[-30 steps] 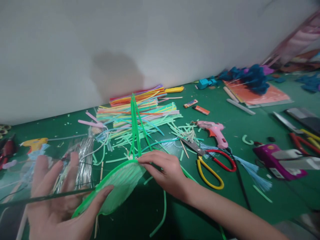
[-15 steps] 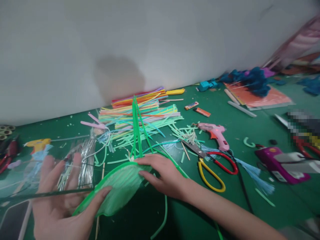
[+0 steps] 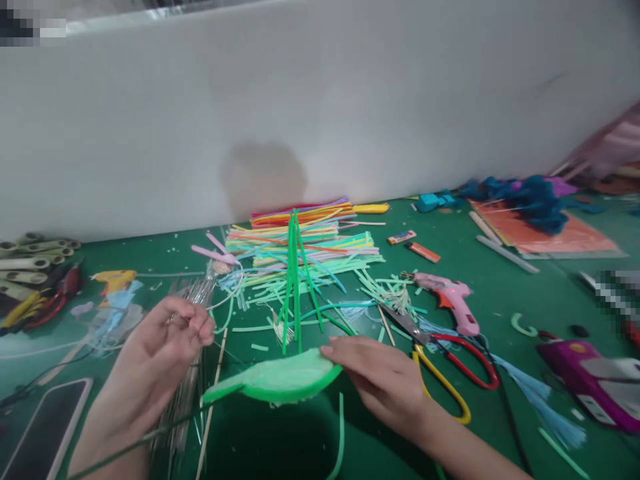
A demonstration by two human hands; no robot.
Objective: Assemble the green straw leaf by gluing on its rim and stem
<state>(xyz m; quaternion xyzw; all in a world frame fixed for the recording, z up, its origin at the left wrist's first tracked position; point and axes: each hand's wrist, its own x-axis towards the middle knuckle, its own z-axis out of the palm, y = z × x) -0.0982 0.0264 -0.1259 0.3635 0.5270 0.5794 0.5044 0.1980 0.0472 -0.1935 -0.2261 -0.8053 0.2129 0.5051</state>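
A pale green leaf-shaped piece (image 3: pixel 290 377) with a bright green rim is gripped at its right end by my right hand (image 3: pixel 385 377), thumb and fingers closed on it. Left of the leaf, my left hand (image 3: pixel 170 347) is raised with fingertips curled together in a pinch. Whatever may be between them is too thin to make out. A dark green wire (image 3: pixel 135 440) crosses in front of my left wrist toward the leaf's narrow left tip. Behind the leaf lie several bright green pipe cleaners (image 3: pixel 294 280).
Bundles of coloured pipe cleaners (image 3: pixel 300 247) lie by the wall. Scissors (image 3: pixel 425 340) and a pink glue gun (image 3: pixel 453 300) are to the right, beside a purple device (image 3: pixel 590 380). Leftward are a yellow glue gun (image 3: pixel 115 280), a phone (image 3: pixel 50 427) and thin wires (image 3: pixel 185 400).
My left hand has let go of the leaf's left side and drawn its spread fingers into a pinch. The leaf has moved right and tipped flatter in my right hand. The view has shifted.
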